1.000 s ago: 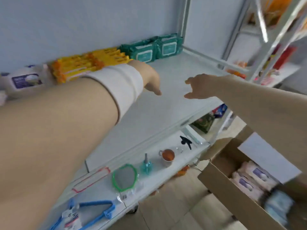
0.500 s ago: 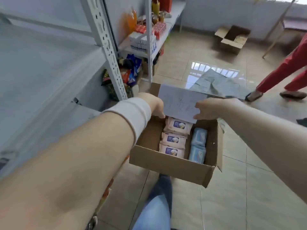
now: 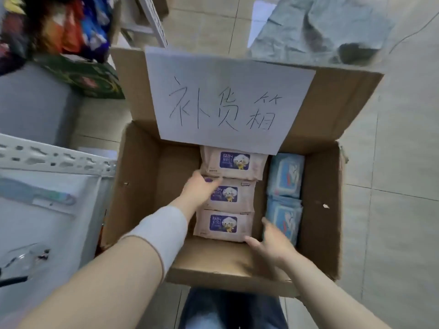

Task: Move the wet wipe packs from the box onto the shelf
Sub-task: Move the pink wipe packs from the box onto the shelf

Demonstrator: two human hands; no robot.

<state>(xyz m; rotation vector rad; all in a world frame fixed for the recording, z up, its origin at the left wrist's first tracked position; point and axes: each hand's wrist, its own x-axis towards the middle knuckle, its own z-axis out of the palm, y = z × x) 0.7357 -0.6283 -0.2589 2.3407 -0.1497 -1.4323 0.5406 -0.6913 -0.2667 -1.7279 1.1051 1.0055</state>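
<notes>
An open cardboard box [image 3: 147,186] stands on the floor below me. Inside lie three pink baby wipe packs in a column: far [image 3: 234,163], middle [image 3: 234,194] and near [image 3: 223,224]. Two light blue wipe packs, one [image 3: 286,174] behind the other [image 3: 282,218], lie to their right. My left hand [image 3: 198,189] rests on the left end of the middle pink pack, fingers spread over it. My right hand [image 3: 270,243] touches the near pink pack's right corner, fingers apart. The white shelf [image 3: 54,210] is at the left.
A white paper sign [image 3: 223,100] with handwriting covers the box's far flap. Colourful snack bags [image 3: 59,32] fill a low shelf at top left. A grey plastic bag [image 3: 320,27] lies on the tiled floor beyond the box. My knee in jeans [image 3: 228,309] is below the box.
My view swung from the shelf down to the box. Both hands dropped from the shelf, past the box's flap, down onto the pink packs inside.
</notes>
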